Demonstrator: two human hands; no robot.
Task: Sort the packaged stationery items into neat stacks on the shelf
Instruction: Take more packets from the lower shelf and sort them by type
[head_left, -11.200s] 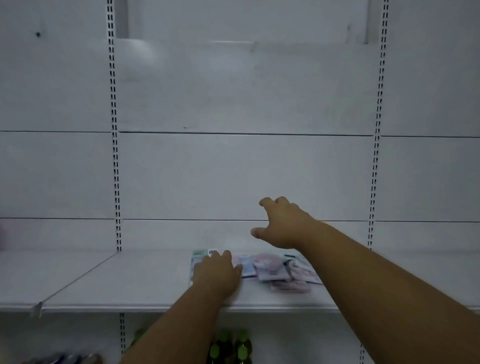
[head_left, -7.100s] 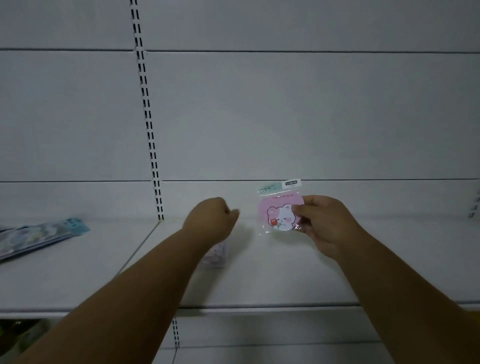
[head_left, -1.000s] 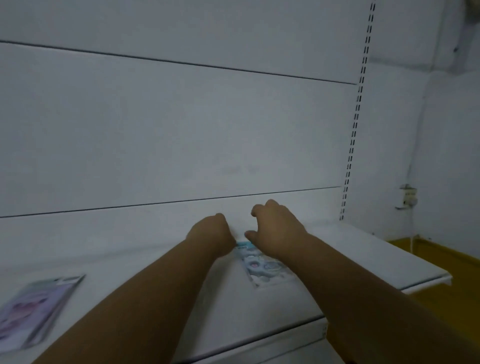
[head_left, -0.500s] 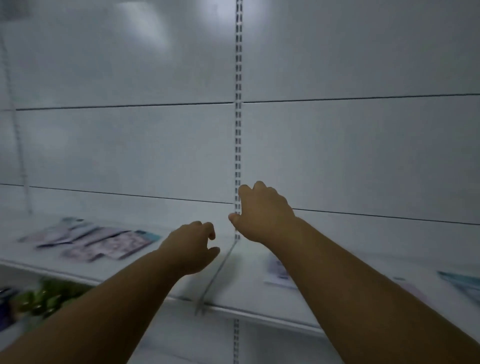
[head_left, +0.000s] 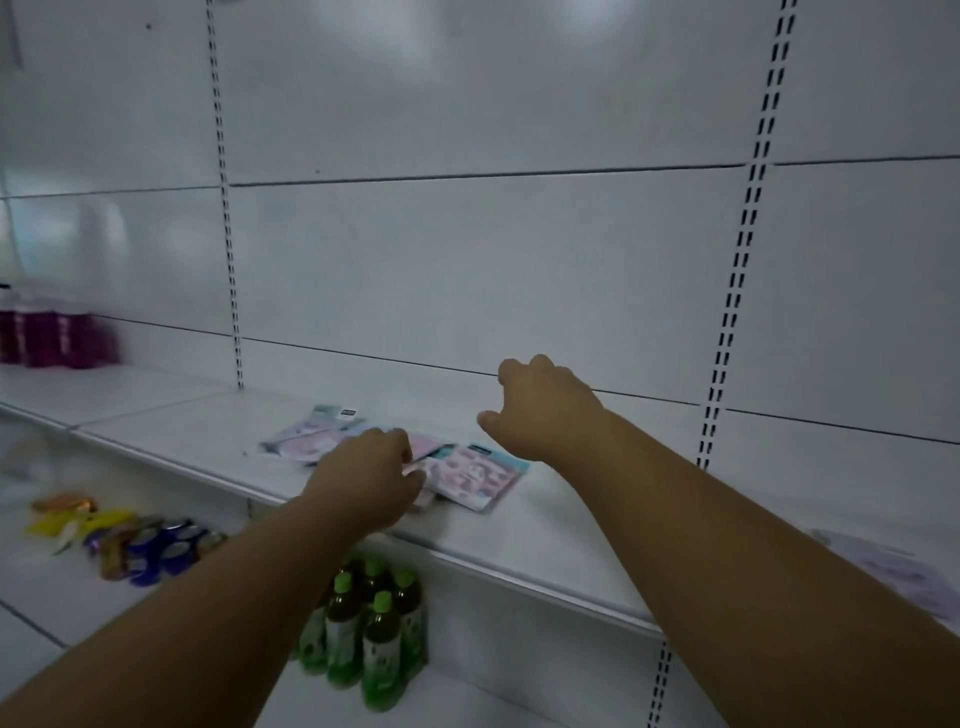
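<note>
A loose pile of packaged stationery lies on the white shelf (head_left: 550, 535). Its nearest piece is a pink packet with a teal header (head_left: 475, 475), and paler pink packets (head_left: 311, 436) lie behind it to the left. My left hand (head_left: 369, 483) reaches down onto the pile's middle, fingertips at a pink packet; the back of the hand hides whether they grip it. Just right of the pile, my right hand (head_left: 540, 410) hovers above the shelf with loosely curled fingers, holding nothing. One more pale packet (head_left: 893, 571) lies flat on the shelf at far right.
Green bottles (head_left: 363, 639) stand on the lower shelf under my left arm, with cans and snack packs (head_left: 140, 545) to their left. Purple packages (head_left: 47, 338) stand far left on the upper shelf. Slotted uprights (head_left: 727, 332) run up the white back wall.
My view has swung left, back to the pile. My left hand has dropped onto the packets, and my right hand hovers beside them, empty.
</note>
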